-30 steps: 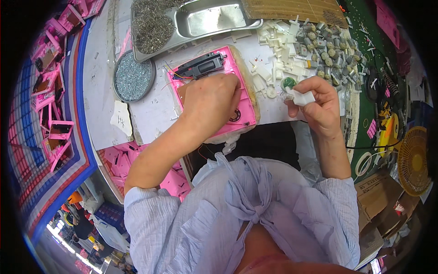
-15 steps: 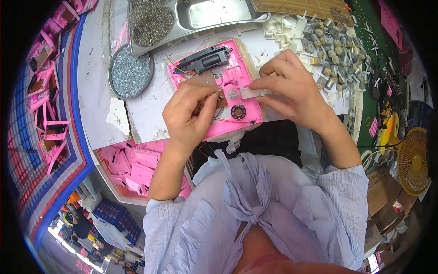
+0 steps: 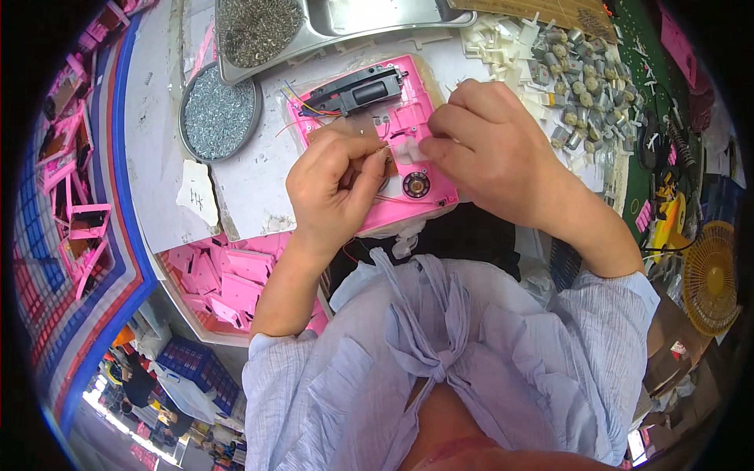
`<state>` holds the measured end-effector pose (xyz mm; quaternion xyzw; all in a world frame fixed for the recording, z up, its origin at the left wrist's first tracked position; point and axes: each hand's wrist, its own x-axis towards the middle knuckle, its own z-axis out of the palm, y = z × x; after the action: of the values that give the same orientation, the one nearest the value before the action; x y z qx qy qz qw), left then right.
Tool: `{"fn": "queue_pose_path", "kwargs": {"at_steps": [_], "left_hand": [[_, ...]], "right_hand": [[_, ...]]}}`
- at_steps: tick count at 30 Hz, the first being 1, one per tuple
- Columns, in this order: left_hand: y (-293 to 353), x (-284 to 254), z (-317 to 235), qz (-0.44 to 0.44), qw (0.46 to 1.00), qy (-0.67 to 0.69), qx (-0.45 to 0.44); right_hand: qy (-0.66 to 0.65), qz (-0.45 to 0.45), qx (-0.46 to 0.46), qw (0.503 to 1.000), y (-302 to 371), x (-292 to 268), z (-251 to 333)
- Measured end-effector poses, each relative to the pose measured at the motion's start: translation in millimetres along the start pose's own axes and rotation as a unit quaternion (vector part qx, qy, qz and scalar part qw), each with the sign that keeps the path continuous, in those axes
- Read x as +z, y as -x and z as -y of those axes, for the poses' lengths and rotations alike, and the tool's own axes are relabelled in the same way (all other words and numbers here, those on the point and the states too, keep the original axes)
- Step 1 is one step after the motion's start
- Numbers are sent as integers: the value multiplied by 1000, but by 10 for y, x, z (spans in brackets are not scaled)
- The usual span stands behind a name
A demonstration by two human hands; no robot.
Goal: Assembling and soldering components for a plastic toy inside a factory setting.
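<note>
A pink plastic housing (image 3: 426, 88) lies in front of me. In it sit a black module (image 3: 365, 96) with coloured wires at its left end and a small round speaker (image 3: 416, 184). My left hand (image 3: 330, 184) is closed, thumb and forefinger pinched over the middle of the housing; what they hold is too small to make out. My right hand (image 3: 499, 149) grips a small translucent white plastic piece (image 3: 408, 150) and holds it down in the housing beside the speaker. Part of a brown board shows by the left fingertips, mostly covered by that hand.
A round dish of small screws (image 3: 220, 114) stands left, below a metal tray (image 3: 338, 39) with more small metal parts. White plastic pieces (image 3: 499, 51) and small motors (image 3: 581, 86) lie heaped at the far right. Pink parts (image 3: 239, 282) fill a box at lower left.
My right hand has moved left and inward, bringing the white piece from the housing's right side to its middle. The left hand stays pinched, shifted slightly right.
</note>
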<state>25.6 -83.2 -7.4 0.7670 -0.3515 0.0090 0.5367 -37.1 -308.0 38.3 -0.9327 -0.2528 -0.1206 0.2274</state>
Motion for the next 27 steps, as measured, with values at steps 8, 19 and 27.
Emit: {"fn": "queue_pose_path", "kwargs": {"at_steps": [8,19,27], "left_hand": [[2,10,-37,1,999,20,-25],[-3,18,-9,-10,1000,12,-4],[-5,6,-62,0,999,3,-37]], "right_hand": [[35,-21,-39,998,-13,58,16],[-37,15,-45,998,-56,-12,-94],[-69,-14,-37,997,-27,78,-108]]}}
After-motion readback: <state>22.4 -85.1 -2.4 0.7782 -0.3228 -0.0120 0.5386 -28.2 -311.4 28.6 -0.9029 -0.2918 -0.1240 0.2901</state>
